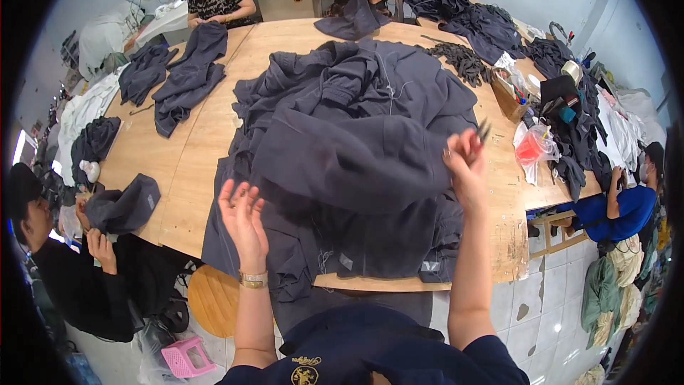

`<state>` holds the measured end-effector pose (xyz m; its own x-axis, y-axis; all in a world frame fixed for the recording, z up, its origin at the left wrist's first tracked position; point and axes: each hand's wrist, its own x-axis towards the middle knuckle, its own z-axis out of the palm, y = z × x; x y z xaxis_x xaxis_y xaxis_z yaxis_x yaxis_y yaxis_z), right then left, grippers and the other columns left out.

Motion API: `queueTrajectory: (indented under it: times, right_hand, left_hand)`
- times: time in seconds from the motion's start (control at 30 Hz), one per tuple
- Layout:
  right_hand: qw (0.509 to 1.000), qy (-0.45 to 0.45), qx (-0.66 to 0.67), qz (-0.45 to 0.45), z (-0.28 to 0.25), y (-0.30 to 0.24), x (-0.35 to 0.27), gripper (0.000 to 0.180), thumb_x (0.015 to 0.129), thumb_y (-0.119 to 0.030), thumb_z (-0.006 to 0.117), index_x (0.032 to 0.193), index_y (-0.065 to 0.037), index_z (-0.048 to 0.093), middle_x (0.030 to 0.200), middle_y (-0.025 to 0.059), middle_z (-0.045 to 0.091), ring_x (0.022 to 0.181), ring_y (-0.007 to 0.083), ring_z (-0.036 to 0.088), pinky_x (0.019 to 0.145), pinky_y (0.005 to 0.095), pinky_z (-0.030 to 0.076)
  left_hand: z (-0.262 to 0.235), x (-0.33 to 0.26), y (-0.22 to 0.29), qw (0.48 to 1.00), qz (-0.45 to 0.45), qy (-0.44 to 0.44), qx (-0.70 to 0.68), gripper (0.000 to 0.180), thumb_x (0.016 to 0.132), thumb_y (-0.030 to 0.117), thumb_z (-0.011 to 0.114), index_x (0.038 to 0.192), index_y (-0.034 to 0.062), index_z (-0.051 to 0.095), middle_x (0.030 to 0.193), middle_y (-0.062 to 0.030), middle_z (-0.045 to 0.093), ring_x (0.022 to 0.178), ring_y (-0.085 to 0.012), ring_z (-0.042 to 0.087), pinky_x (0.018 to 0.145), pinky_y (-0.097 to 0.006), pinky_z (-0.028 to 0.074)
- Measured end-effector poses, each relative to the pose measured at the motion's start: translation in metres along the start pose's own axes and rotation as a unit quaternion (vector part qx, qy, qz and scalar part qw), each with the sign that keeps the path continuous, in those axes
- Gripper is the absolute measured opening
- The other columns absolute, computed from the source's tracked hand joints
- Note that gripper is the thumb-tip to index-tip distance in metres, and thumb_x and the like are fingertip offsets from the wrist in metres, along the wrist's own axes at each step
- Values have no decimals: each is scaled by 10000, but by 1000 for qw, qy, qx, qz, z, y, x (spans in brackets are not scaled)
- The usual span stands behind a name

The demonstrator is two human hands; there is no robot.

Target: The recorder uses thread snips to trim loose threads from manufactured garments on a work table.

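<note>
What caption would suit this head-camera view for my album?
Right hand raises small snips and open left hand hovers over a pile of dark grey garments on a wooden table.

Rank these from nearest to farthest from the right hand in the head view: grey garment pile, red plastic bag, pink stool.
From the right hand:
1. Grey garment pile, directly under and left of it.
2. Red plastic bag, just to its right on the table.
3. Pink stool, far lower left on the floor.

Both forearms rise from lower edge, bare to dark short sleeves. Left hand [242, 215] raised, palm open, fingers [235, 196] spread and slightly curled, gripping nothing; gold band at wrist. Right hand [467, 167] lifted higher than left hand, fingers [459, 146] pinched together at top, wrist bent.
</note>
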<state>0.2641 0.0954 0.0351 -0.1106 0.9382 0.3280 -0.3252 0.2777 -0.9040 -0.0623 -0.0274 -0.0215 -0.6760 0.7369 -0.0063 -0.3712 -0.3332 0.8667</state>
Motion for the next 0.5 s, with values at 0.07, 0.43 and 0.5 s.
queueTrajectory:
  times: [0.07,0.43,0.5]
  right_hand:
    - [994,-80,-42,58,-18,-13,-36,316,695,24,588,741,-122,312,700,4,439,568,44,411,488,187,354]
    - [973,138,-155,98,-14,33,-67,203,844,-95,639,693,-51,512,632,-29,529,540,21,432,495,180,341]
    - [967,130,-212,61,-3,48,-53,234,827,-116,674,674,-38,516,605,-70,431,555,10,350,503,180,296]
  left_hand:
    - [1,1,9,998,55,26,17,394,895,106,544,1258,82,393,1123,-68,496,1008,-160,520,826,-296,425]
    - [26,10,-5,900,134,-102,402,581,753,195,742,1244,63,461,1208,-118,477,1152,-225,441,931,-318,376]
    - [20,7,-26,854,139,-146,480,606,723,225,762,1230,55,477,1214,-137,481,1148,-261,446,939,-328,375]
